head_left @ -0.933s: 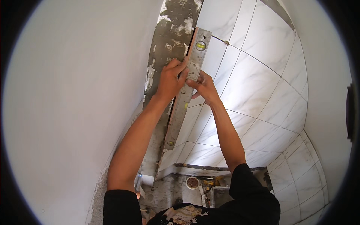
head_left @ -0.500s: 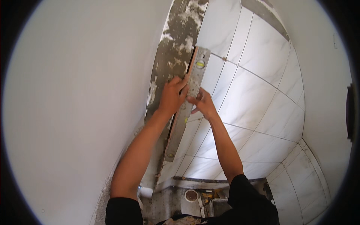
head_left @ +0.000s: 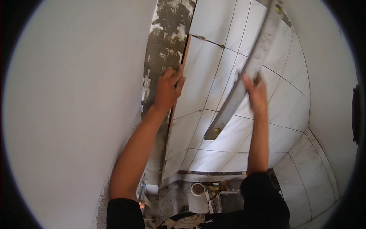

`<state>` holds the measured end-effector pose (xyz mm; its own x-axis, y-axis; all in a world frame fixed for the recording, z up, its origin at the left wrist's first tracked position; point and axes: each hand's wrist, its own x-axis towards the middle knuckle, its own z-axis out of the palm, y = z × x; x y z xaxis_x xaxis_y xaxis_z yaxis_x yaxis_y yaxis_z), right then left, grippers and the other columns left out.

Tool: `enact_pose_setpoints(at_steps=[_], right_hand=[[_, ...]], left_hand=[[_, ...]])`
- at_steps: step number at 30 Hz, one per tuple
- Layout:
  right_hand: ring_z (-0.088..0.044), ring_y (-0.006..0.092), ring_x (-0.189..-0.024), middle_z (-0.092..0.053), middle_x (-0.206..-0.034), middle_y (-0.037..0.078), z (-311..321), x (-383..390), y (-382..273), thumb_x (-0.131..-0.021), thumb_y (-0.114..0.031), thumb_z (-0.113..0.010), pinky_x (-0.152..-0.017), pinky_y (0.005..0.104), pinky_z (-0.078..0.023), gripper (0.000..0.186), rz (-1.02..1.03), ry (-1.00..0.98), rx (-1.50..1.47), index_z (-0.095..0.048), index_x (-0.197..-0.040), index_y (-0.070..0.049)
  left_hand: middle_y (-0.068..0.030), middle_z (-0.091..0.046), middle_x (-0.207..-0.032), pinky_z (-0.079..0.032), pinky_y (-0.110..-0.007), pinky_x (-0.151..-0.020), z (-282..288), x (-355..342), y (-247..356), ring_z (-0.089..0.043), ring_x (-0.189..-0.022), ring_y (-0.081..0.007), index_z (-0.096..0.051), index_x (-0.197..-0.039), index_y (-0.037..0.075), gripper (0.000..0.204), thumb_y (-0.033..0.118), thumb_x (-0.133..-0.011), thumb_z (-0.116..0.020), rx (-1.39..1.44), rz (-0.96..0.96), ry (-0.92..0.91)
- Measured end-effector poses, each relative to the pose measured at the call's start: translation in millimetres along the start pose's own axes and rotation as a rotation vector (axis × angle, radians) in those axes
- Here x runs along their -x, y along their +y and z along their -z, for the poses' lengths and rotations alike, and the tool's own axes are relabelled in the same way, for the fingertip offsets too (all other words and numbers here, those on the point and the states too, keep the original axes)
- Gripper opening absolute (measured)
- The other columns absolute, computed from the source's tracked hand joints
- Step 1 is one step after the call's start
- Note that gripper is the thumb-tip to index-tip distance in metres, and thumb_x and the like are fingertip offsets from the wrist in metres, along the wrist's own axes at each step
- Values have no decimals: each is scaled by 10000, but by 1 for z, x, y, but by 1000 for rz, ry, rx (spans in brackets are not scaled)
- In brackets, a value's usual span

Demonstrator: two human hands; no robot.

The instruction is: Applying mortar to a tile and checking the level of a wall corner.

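My left hand [head_left: 167, 88] is at a thin reddish-brown strip [head_left: 187, 47] along the left edge of the white tiles, its bent fingers and thumb closed on the strip. My right hand [head_left: 255, 91] grips a long grey spirit level [head_left: 230, 108], held slanted out in front of the tiled wall, apart from the strip. The level's top end is near the upper rim of the view, and a vial shows at each end. The right hand is blurred by motion. Bare, patchy grey mortar [head_left: 164, 49] runs left of the strip.
A smooth white wall [head_left: 72, 95] fills the left side. The marble-look tiled wall [head_left: 202, 76] turns a corner at lower right. On the dirty floor below are a round white bucket [head_left: 197, 189], assorted tools [head_left: 213, 192] and a grey tub [head_left: 230, 202].
My right hand has lifted the level off the strip and swung it up and rightward. My left hand stays at the strip, which now shows uncovered.
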<state>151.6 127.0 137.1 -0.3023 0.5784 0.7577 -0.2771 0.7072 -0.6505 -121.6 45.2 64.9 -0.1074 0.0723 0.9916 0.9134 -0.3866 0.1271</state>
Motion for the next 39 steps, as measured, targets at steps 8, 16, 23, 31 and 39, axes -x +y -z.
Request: enact_pose_setpoints(at_steps=[8,16,23,31,39], right_hand=[[-646,159,-767,-670,-978,96,-4,25,2,-982,-258,-705,-710,315,-545,453,41,46,-64,-526,-1282,31],[-649,171,-786,-629,-988,101,-47,65,57,-1016,-219,-664,-656,343,-587,303,-55,59,-314,-504,-1185,-25],[-672,187,-905,-653,-1069,88,-100,90,136,-1012,-233,-665,-795,356,-579,355,-71,-27,-349,-528,-1248,-6],[-578,144,-1006,-649,-1113,63,-128,123,193,-996,-251,-698,-902,297,-458,382,-234,-67,-352,-562,-1242,9],[-589,159,-978,-665,-1073,83,-142,118,197,-994,-201,-684,-890,309,-465,333,-273,-45,-283,-569,-1218,16]], left_hand=[[-110,-607,-894,-490,-302,-718,-14,6,-3,-588,-777,-212,-687,-1311,54,404,64,-911,-745,72,14,45],[-96,-556,-849,-492,-334,-680,-24,-2,13,-561,-727,-231,-690,-1284,32,397,72,-894,-752,82,9,17],[-117,-600,-881,-501,-356,-689,-13,-1,0,-601,-754,-270,-692,-1281,44,394,86,-894,-752,101,32,45],[-104,-604,-881,-504,-349,-709,-16,0,-5,-597,-757,-248,-702,-1284,75,388,135,-905,-761,67,-22,50],[-92,-613,-883,-504,-399,-697,-20,3,-3,-612,-759,-297,-703,-1281,93,388,119,-897,-750,51,-17,65]])
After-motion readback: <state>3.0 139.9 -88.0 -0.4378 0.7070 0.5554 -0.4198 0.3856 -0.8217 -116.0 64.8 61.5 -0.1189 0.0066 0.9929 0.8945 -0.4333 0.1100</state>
